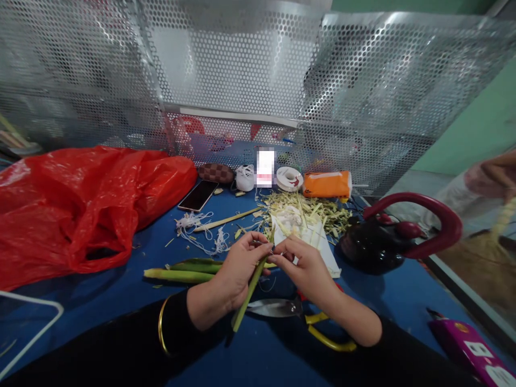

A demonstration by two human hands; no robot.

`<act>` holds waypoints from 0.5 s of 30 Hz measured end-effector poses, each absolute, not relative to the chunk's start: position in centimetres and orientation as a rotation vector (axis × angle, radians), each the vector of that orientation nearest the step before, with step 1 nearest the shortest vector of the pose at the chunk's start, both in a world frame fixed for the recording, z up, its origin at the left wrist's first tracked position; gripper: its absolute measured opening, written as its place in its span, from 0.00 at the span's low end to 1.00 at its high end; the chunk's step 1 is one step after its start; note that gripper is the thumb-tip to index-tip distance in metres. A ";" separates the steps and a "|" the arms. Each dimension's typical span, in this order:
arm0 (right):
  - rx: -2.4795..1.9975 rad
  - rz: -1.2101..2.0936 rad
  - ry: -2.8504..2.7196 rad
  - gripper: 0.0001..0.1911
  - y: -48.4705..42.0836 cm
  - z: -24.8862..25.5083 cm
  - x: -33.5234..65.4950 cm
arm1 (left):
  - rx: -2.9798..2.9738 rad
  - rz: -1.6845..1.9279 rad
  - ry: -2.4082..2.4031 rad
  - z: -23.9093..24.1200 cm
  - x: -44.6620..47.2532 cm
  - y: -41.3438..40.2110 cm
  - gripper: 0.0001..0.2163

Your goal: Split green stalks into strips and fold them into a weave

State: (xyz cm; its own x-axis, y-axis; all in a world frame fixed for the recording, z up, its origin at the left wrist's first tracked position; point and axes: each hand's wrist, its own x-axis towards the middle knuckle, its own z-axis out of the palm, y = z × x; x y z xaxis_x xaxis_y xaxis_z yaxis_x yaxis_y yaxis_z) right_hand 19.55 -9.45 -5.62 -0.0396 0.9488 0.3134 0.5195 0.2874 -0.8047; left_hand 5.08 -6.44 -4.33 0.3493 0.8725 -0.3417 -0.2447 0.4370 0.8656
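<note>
A slim green stalk [252,293] slants through my left hand [237,269], whose fingers are wrapped round it. At the stalk's upper end, my right hand [300,263] is closed in a pinch close to the left fingertips; what it grips is too small to make out. Beneath my hands lie scissors, with metal blades [278,308] and a yellow handle [330,341] partly hidden by my right forearm. More green stalks [177,276] rest on the blue table left of my left hand. White thread [197,226] lies tangled behind them.
Plant scraps [322,210] are heaped behind my hands, partly on white paper [328,255]. A black kettle [371,247] with a red handle stands right; a red plastic bag [100,199] fills the left. A phone [199,195], an orange packet [327,184] and perforated metal panels [237,59] are farther back.
</note>
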 end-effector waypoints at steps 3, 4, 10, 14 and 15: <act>-1.356 0.751 -1.610 0.07 -9.3 -5.9 19.7 | 0.849 0.833 0.929 -4.7 5.1 -6.5 0.09; -1.351 0.819 -1.569 0.07 -9.3 -5.9 19.7 | 0.860 0.833 0.925 -4.7 5.0 -6.5 0.09; -1.258 1.166 -1.276 0.10 -9.1 -5.6 19.6 | 0.856 0.825 0.880 -4.5 5.1 -6.5 0.08; -1.170 1.267 -1.057 0.10 -9.0 -5.3 19.6 | 0.829 0.850 0.830 -4.4 5.2 -6.5 0.08; -1.153 1.298 -1.014 0.10 -8.9 -5.3 19.6 | 0.832 0.858 0.820 -4.4 5.2 -6.5 0.08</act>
